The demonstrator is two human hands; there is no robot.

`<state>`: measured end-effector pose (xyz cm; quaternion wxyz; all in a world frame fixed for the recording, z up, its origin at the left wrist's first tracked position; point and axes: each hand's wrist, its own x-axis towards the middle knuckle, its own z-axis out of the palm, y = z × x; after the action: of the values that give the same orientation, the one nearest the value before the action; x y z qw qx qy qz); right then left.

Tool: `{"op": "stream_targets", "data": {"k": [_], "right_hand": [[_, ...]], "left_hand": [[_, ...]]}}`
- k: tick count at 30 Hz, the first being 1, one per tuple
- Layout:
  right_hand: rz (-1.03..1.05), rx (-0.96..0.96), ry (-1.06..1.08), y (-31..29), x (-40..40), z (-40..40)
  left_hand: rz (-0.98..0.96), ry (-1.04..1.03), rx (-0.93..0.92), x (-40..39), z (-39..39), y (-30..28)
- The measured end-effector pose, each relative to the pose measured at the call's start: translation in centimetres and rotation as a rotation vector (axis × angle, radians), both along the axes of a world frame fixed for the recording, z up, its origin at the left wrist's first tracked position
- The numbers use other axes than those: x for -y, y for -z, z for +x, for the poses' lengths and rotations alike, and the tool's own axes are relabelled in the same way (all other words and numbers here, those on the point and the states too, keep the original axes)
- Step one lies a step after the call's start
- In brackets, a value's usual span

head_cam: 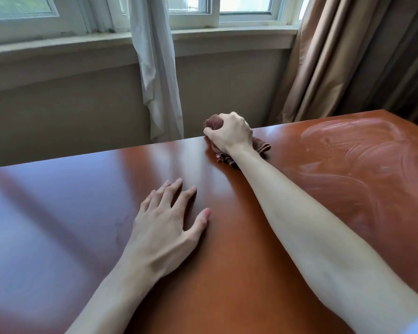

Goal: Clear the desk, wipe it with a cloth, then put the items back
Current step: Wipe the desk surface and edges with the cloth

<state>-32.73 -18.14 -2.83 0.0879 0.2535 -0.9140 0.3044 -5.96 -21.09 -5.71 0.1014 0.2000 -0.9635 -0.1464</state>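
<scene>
A glossy reddish-brown wooden desk (70,213) fills the lower part of the view. My right hand (229,132) grips a bunched brown cloth (261,146) at the desk's far edge, with the arm stretched across the top. Part of the cloth sticks out above the fist and part lies under the wrist. My left hand (165,227) rests flat on the desk near the middle, fingers spread and straight. Wet streaks (348,150) mark the right side of the desk.
Behind the desk is a beige wall under a window sill (58,44). A white sheer curtain (159,80) hangs down the middle. Brown drapes (348,56) hang at the right, close to the desk's far right corner.
</scene>
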Motion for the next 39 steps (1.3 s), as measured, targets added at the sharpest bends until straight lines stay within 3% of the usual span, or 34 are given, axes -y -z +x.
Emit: {"op": "stream_targets", "data": {"k": [5,12,14,17,20,24,34,39], "right_hand": [[0.015,0.001,-0.026,-0.6,-1.9,2.7],[0.032,0.072,-0.138,0.1,-12.5,15.4],[0.106,0.035,-0.129,0.0,-15.7,19.2],[0.167,-0.171,-0.094,0.1,-19.4,23.4],[0.085,-0.073,-0.109,0.0,-20.3,24.8],[0.036,0.004,-0.109,-0.3,-17.5,21.3],[0.042,-0.007,0.045,0.3,-4.4,1.8],[0.057,0.010,0.094,-0.3,-1.4,-1.2]], "left_hand": [[0.017,0.014,-0.010,-0.3,0.2,-0.4],[0.009,0.019,0.036,-0.9,0.5,-0.7],[0.004,0.024,0.042,-1.1,0.7,-0.9],[0.001,0.027,0.064,-1.0,0.5,-0.7],[-0.005,0.035,0.046,-0.6,0.3,-0.3],[-0.012,0.039,0.017,-0.3,0.2,0.2],[-0.007,0.033,0.003,0.4,-0.1,0.3],[-0.009,0.022,0.012,0.2,0.0,-0.1]]}}
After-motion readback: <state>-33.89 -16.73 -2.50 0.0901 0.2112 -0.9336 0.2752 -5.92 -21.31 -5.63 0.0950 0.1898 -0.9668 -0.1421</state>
